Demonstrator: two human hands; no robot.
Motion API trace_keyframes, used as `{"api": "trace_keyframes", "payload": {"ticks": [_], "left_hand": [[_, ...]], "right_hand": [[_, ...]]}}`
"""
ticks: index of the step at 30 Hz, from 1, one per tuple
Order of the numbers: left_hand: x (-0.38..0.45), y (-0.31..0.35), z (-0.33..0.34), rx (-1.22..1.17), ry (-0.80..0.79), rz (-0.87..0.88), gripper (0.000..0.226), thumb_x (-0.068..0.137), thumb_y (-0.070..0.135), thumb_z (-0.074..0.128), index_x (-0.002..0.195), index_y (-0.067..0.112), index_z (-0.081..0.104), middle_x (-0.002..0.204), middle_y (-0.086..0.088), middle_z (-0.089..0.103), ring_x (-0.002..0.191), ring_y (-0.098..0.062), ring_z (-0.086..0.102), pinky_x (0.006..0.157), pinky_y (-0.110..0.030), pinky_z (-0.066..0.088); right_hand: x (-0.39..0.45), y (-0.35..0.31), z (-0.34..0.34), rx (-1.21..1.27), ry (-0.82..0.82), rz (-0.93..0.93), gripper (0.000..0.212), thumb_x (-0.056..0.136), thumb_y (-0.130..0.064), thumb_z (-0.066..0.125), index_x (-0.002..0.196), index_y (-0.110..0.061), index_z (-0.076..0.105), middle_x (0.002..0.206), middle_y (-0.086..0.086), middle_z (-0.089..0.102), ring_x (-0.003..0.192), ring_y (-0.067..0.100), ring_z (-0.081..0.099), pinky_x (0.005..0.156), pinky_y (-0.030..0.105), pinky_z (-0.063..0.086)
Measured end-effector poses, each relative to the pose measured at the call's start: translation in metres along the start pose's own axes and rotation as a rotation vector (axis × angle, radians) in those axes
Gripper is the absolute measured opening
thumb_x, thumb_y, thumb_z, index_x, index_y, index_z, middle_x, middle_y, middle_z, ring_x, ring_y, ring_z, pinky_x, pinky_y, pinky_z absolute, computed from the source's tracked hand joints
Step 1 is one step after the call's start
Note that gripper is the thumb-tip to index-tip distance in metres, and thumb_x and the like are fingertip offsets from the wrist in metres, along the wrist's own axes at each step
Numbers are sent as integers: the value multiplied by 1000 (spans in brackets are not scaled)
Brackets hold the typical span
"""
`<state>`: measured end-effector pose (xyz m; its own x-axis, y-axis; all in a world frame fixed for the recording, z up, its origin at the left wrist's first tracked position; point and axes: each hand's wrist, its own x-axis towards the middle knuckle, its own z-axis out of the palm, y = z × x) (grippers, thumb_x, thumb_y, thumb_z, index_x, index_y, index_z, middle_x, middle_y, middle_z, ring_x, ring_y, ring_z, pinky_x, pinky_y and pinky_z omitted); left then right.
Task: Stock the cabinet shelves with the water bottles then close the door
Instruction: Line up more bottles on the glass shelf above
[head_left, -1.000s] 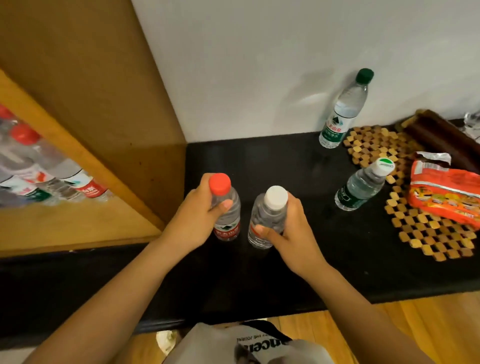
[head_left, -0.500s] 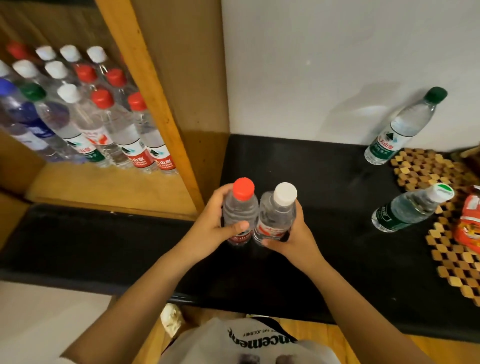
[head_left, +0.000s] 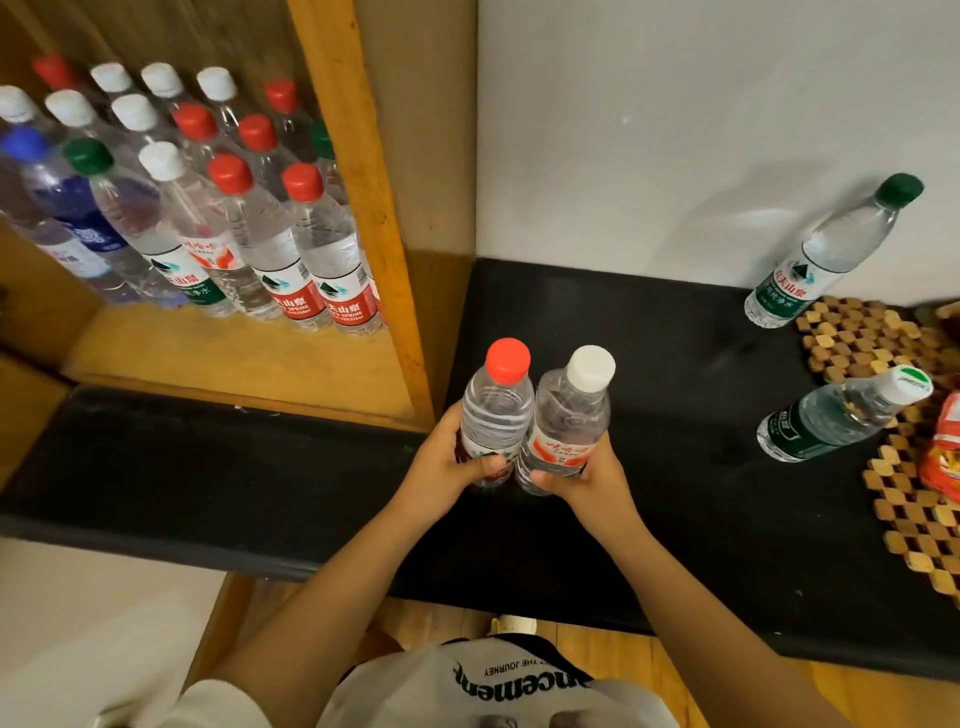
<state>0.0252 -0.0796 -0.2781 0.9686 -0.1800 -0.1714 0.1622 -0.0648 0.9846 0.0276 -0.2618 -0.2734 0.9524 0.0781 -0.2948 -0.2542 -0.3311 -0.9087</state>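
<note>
your left hand (head_left: 448, 462) clamps red-cap bottle (head_left: 496, 415), right hand (head_left: 587, 475) clamps white-cap bottle (head_left: 569, 423); full, weighty, slick thin plastic likely; keep low label grip.

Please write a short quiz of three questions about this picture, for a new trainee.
1. True or false: the left hand holds the red-capped bottle.
2. How many bottles stand on the black counter at the right, not held? A) one B) two C) four
3. Fill in: the right hand holds the bottle with the ____ cap.

Key: 1 true; 2 B; 3 white.
</note>
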Motion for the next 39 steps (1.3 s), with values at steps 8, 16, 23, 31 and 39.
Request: {"api": "trace_keyframes", "payload": {"ticks": [8,16,23,31,39], "left_hand": [[-32,32,-47,1,-34,79,69,70,30,73,131,28,42,129,16,55,123,0,48,93,-9,39],[-78,99,-117,-1,-49,238,65,72,39,70,130,26,44,131,11,55,125,-7,47,97,-12,37],[-99,184,-177,-49,25,408,69,67,57,69,124,23,48,125,10,60,118,-10,55,92,-17,45],[-104,283,-215,-108,-16,631,54,71,44,64,115,14,54,102,9,71,92,-6,68,71,-14,51],[-66,360,-248,-97,-23,749,32,78,17,60,110,17,59,98,-1,73,86,-14,70,67,-21,54]], "right_hand": [[-28,-29,23,28,-63,-80,64,70,-9,77,120,-33,45,120,-11,59,113,6,58,101,38,46],[-56,-113,53,-33,-158,-226,67,60,-46,79,118,-20,58,115,-11,67,109,5,61,95,37,50],[-67,-219,79,-61,-140,-526,69,60,-65,70,117,-29,56,115,-22,64,107,-3,60,84,12,48],[-70,-324,93,105,-103,-812,63,64,-53,70,118,-30,51,114,-26,64,105,-6,60,77,6,47],[-43,-411,92,109,41,-940,55,71,-35,69,122,-28,50,114,-22,65,104,-4,61,75,8,49]]}}
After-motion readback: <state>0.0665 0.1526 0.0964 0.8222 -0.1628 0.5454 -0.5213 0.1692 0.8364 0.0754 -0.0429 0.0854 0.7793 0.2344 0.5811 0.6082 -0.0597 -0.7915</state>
